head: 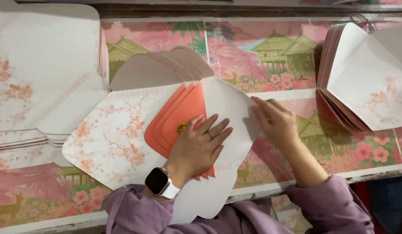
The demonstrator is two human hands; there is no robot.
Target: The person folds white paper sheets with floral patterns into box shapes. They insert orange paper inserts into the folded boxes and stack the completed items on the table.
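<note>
A fanned pile of unfolded envelope sheets (114,134), white with pink blossom print, lies in front of me. Their coral-red flaps (179,115) overlap in the middle, and a small gold round seal (182,128) sits on the top flap. My left hand (198,147), with a white smartwatch on the wrist, lies flat on the red flaps beside the seal. My right hand (274,121) presses the white right-hand flap (229,104) of the top sheet, fingers together on the paper.
A tall stack of flat white floral sheets (40,69) stands at the left. At the far right leans a stack of folded envelopes (361,78). The table (270,56) carries a pink cover printed with houses and flowers; its front edge runs close to my body.
</note>
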